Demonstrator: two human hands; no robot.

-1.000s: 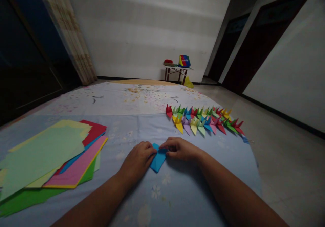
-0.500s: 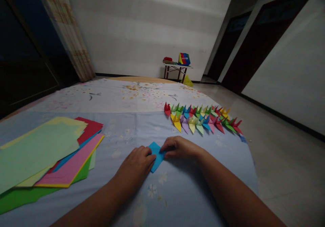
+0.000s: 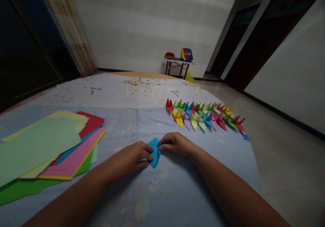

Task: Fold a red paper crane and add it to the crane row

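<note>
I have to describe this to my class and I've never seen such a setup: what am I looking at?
There is no machine here, just a person's two bare hands. The view comes from a camera worn on the head, looking forward and down. The left hand rests its fingers on a small folded blue paper; the right hand pinches its right edge. They work over a flowered cloth on a table. To the left lies a pile of coloured sheets; to the right, rows of folded paper birds.
</note>
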